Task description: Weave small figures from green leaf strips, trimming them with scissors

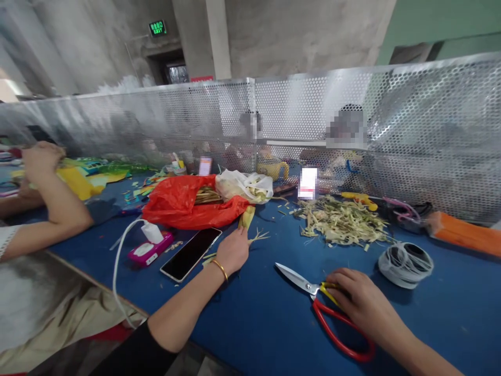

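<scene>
My left hand (234, 249), with a gold bangle at the wrist, closes its fingers on a pale yellow husk strip (246, 215) by the red plastic bag (176, 203). Thin frayed husk ends (259, 237) stick out beside the fingers. My right hand (354, 292) is curled around the yellow part of one handle of the scissors (299, 278); its fingertips are partly hidden. The other handle is a red loop, and the blades point left, nearly closed. Right of that hand stands a spool of pale twine (406, 265).
A phone (191, 255) and a magenta power strip (151, 249) lie left of my left hand. Husk scraps (344, 222) are heaped at the back right, near an orange block (464, 232). A perforated metal screen (305, 115) borders the table. Another person's arm (58, 203) rests at left.
</scene>
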`<action>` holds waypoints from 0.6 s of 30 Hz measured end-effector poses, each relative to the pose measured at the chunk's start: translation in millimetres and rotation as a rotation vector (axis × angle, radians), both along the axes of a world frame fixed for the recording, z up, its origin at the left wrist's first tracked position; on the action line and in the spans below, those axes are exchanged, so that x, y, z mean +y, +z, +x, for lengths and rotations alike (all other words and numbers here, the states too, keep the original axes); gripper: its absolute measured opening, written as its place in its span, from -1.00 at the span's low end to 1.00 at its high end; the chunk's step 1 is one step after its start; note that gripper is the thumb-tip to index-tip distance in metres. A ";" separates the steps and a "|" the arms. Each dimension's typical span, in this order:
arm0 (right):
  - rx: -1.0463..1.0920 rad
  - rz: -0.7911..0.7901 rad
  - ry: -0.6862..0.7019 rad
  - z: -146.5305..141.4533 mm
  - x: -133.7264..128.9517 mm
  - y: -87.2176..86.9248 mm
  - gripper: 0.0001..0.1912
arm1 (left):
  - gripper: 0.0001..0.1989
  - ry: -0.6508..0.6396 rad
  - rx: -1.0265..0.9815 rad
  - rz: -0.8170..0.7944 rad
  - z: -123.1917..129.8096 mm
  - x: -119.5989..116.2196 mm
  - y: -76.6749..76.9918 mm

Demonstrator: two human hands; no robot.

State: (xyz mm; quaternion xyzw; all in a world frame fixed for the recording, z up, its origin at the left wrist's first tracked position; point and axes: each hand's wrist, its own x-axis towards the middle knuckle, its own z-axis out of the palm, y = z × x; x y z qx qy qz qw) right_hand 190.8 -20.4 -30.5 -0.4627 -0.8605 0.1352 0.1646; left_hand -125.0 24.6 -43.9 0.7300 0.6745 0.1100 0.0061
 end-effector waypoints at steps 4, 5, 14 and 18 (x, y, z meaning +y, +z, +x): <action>-0.003 0.037 0.011 0.4 -0.3 -2.8 -0.81 | -0.50 -0.028 0.217 -0.020 7.0 -3.8 1.0; -0.007 0.040 0.012 0.7 -0.3 -3.2 -0.82 | -0.50 -0.025 0.237 -0.019 8.3 -4.5 1.4; -0.003 0.048 0.006 0.0 0.3 -4.5 -0.82 | -0.48 0.004 0.288 -0.044 16.7 -10.3 3.5; -0.006 0.050 -0.002 0.7 0.6 -6.1 -0.82 | -0.54 -0.010 0.313 0.044 35.7 -21.6 5.7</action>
